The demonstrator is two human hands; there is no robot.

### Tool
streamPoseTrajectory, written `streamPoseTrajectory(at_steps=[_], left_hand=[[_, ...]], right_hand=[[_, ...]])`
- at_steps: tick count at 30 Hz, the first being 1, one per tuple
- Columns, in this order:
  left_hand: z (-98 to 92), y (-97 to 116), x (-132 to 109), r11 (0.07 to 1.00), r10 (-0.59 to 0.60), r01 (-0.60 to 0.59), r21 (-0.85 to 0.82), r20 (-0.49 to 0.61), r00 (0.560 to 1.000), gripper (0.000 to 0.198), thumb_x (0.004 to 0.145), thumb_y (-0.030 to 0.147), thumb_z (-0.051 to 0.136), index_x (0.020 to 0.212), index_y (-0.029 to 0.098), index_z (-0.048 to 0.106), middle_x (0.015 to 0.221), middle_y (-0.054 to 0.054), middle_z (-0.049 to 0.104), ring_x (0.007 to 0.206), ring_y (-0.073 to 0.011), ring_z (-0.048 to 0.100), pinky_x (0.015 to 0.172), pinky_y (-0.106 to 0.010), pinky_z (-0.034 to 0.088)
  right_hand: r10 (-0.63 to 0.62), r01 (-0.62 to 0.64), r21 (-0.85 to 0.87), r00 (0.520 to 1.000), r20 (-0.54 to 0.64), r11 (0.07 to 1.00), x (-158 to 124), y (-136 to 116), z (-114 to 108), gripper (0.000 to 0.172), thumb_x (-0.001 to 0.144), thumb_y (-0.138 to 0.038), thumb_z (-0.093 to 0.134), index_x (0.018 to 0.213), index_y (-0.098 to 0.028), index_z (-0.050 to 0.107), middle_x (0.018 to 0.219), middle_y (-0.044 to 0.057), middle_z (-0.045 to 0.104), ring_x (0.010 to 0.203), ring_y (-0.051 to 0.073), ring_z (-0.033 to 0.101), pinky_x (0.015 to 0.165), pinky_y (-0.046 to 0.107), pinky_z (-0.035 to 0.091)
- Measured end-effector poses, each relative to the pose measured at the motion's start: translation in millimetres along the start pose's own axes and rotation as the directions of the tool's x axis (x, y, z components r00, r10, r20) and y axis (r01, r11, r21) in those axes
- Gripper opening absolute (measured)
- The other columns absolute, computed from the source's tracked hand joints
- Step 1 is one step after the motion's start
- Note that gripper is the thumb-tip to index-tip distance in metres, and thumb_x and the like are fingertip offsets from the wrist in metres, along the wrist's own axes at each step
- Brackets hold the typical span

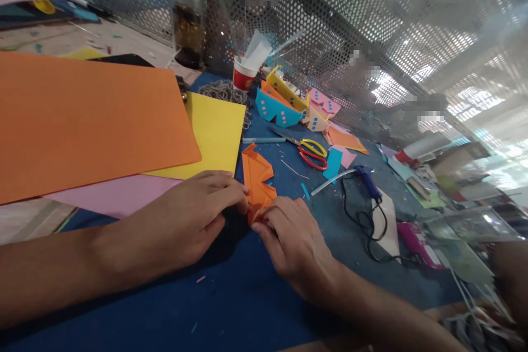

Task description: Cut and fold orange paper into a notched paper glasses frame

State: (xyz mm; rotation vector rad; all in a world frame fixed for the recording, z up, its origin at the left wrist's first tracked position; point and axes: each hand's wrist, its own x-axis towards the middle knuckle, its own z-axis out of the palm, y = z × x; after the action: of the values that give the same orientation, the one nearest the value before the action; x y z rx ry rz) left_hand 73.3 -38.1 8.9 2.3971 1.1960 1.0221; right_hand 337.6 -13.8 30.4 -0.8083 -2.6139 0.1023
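Note:
An orange folded paper cutout [258, 179] with notched edges lies on the blue table between my hands. My right hand [295, 236] pinches its near end between thumb and fingers. From the left, my left hand [202, 214] presses its closed fingertips against the cutout's left edge; its thumb is tucked below. Just beyond the cutout are scissors [309, 151] with red and yellow handles and a light blue pen [264, 140]. Small blue paper scraps [305, 191] lie to the right of it.
Large orange [91, 126] and yellow sheets [216, 132] cover the left side. Finished-looking paper shapes [278, 107] stand at the back near a red-and-white cup [244, 72] and a dark-lidded bottle [187, 22]. A blue glue gun [368, 181] with its cord lies at right. Perforated metal [313, 5] rises behind.

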Motion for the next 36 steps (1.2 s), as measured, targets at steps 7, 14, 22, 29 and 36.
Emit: streamPoseTrajectory(at_steps=[7, 14, 22, 29, 36], left_hand=[[5.0, -2.6, -2.8, 0.999, -0.035, 0.035, -0.039, -0.019, 0.999, 0.036, 0.095, 0.004, 0.049, 0.107, 0.026, 0.076, 0.124, -0.009, 0.087, 0.118, -0.0286, 0.082, 0.102, -0.043, 0.068], [5.2, -5.2, -2.8, 0.998, 0.001, -0.002, -0.058, -0.026, 1.0, 0.045, 0.09, 0.001, 0.048, 0.11, 0.027, 0.078, 0.123, -0.006, 0.087, 0.12, -0.0275, 0.082, 0.106, -0.043, 0.068], [-0.3, -5.5, -5.2, 0.999, 0.049, -0.049, 0.006, -0.01, 0.999, 0.046, 0.091, 0.002, 0.053, 0.114, 0.028, 0.083, 0.131, -0.007, 0.088, 0.13, -0.0291, 0.082, 0.117, -0.045, 0.068], [2.1, -9.8, -8.4, 0.978, 0.174, -0.17, 0.116, -0.021, 0.985, 0.056, 0.094, -0.001, 0.051, 0.127, 0.028, 0.086, 0.134, -0.005, 0.092, 0.133, -0.0256, 0.083, 0.129, -0.044, 0.062], [3.5, -18.1, -18.1, 0.981, 0.148, -0.151, 0.125, 0.031, 0.988, 0.056, 0.102, 0.005, 0.054, 0.137, 0.032, 0.088, 0.133, -0.005, 0.093, 0.139, -0.0286, 0.079, 0.128, -0.046, 0.063]], right_hand=[[0.094, -0.09, 0.12, 0.995, -0.024, 0.989, -0.3, 2.5, -0.1, 0.03, 0.125, -0.035, 0.065, 0.103, -0.02, 0.078, 0.092, 0.003, 0.078, 0.082, 0.02, 0.069, 0.081, 0.036, 0.047], [0.155, -0.145, 0.183, 0.987, -0.042, 0.972, 0.9, 7.9, 6.5, 0.025, 0.119, -0.036, 0.073, 0.098, -0.023, 0.08, 0.082, -0.001, 0.072, 0.074, 0.018, 0.065, 0.076, 0.034, 0.046], [0.287, -0.29, 0.191, 0.957, 0.045, 0.938, 5.7, 4.1, 7.8, 0.016, 0.104, -0.024, 0.085, 0.092, -0.025, 0.075, 0.08, -0.004, 0.068, 0.072, 0.017, 0.062, 0.075, 0.031, 0.047], [0.338, -0.345, 0.176, 0.939, 0.069, 0.922, 11.5, -0.4, 7.8, 0.018, 0.099, -0.017, 0.086, 0.09, -0.025, 0.073, 0.08, -0.004, 0.069, 0.072, 0.016, 0.062, 0.071, 0.031, 0.042], [0.357, -0.365, 0.154, 0.931, 0.076, 0.918, 14.5, -2.1, 7.8, 0.023, 0.102, -0.021, 0.088, 0.091, -0.025, 0.069, 0.087, -0.003, 0.073, 0.077, 0.017, 0.067, 0.073, 0.032, 0.046]])
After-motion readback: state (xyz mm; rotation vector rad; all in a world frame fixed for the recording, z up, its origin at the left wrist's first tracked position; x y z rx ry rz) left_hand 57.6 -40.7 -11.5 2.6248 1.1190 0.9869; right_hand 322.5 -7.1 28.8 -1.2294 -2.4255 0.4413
